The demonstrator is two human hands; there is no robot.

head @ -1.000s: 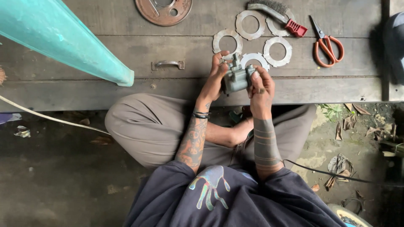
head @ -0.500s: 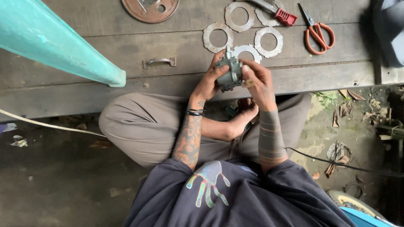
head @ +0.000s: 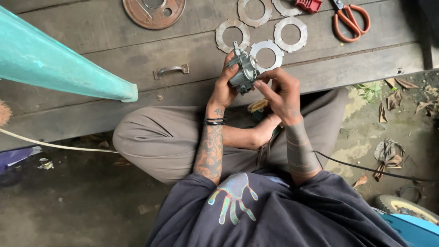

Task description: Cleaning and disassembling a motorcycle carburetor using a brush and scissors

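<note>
- The person sits cross-legged on the ground before a low wooden desk (head: 114, 50), both hands raised over its near edge.
- The left hand (head: 224, 89) holds a small grey metal engine part (head: 243, 71), much like a carburettor; its fingers (head: 232, 68) are wrapped round the part's left side.
- The right hand (head: 281, 91) meets the part from its 4 o'clock side, fingers narrow, the forefinger tip touching the metal body.
- The part hangs just above the desk's front edge, partly covering one of the flat metal rings (head: 267, 52).
- More of these grey rings lie at 12 o'clock from the hands: one (head: 232, 35) to the left, one (head: 291, 33) to the right, another (head: 254, 11) further up.
- A rusty round plate (head: 153, 11) with holes sits at 11 o'clock, near the desk's far edge.
- Orange-handled scissors (head: 350, 20) lie at 1 o'clock, beside a red-handled brush (head: 310, 4) cut off by the top edge.
- A metal drawer handle (head: 171, 70) is fixed to the desk at 9 o'clock from the hands.
- A turquoise tapered beam (head: 55, 64) slants across the desk's left side.
- Black bracelets (head: 214, 121) ring the left wrist.
</note>
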